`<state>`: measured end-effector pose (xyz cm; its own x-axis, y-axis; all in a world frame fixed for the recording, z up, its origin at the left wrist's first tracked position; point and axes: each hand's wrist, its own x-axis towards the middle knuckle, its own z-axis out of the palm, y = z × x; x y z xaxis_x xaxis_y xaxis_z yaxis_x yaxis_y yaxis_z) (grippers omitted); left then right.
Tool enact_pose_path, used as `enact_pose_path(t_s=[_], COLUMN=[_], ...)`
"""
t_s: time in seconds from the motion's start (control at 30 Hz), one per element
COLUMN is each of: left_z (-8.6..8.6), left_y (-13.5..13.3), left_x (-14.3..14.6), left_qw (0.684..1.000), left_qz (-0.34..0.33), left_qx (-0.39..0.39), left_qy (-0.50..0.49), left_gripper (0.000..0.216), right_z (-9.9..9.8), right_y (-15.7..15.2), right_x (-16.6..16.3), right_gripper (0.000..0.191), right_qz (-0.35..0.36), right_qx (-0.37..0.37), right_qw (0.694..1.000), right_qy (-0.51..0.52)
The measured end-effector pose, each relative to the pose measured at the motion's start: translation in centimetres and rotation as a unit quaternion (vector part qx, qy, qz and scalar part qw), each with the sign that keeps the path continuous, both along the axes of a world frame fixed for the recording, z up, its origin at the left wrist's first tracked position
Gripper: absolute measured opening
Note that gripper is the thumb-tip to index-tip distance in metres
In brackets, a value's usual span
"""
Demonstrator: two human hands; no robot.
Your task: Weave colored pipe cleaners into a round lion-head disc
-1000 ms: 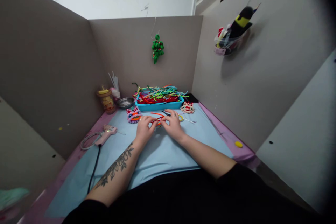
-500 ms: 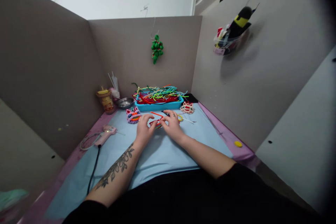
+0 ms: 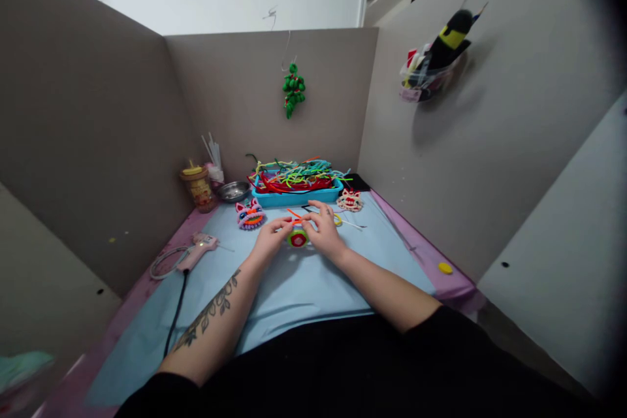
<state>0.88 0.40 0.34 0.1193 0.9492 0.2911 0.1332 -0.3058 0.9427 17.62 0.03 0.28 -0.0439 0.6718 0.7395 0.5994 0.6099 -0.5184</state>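
Observation:
Between my two hands is a small round pipe-cleaner piece (image 3: 297,239) with a red middle and a lime-green ring, facing me. Thumb and fingers of my left hand (image 3: 271,237) are closed on its upper left edge. My right hand (image 3: 324,234) pinches the upper right edge, with its forefinger raised. An orange pipe cleaner (image 3: 294,213) sticks up behind the piece; whether it is joined on cannot be made out. A lilac pipe-cleaner animal face (image 3: 249,215) lies left of my hands, a cream and red one (image 3: 350,200) to the right.
A blue tray (image 3: 298,198) heaped with pipe cleaners stands at the back. Leftward are a metal bowl (image 3: 234,192), a cup (image 3: 198,189) and a pink glue gun (image 3: 198,251) with its cord. A yellow disc (image 3: 445,268) lies far right. Partition walls enclose the table.
The piece has turned so that its round red and green side faces me. My left hand has shifted slightly down and its fingers have closed in; my right forefinger has lifted.

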Motion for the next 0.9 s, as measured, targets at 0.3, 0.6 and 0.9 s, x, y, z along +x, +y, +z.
enact_pose_path(t_s=[0.3, 0.6, 0.9], left_z=[0.8, 0.7, 0.6], left_y=[-0.6, -0.2, 0.6], left_x=[0.2, 0.0, -0.8], left_qw=[0.96, 0.966, 0.967], left_qz=[-0.049, -0.025, 0.015], left_qx=[-0.229, -0.19, -0.179], left_qy=[-0.155, -0.174, -0.181], left_gripper=[0.034, 0.03, 0.034], right_z=[-0.7, -0.4, 0.2], right_y=[0.5, 1.0, 1.4], right_x=[-0.1, 0.7, 2.1], right_gripper=[0.011, 0.013, 0.006], right_qz=[0.058, 0.111, 0.175], right_qx=[-0.043, -0.088, -0.092], right_qw=[0.997, 0.99, 0.98], right_qy=[-0.009, 0.015, -0.019])
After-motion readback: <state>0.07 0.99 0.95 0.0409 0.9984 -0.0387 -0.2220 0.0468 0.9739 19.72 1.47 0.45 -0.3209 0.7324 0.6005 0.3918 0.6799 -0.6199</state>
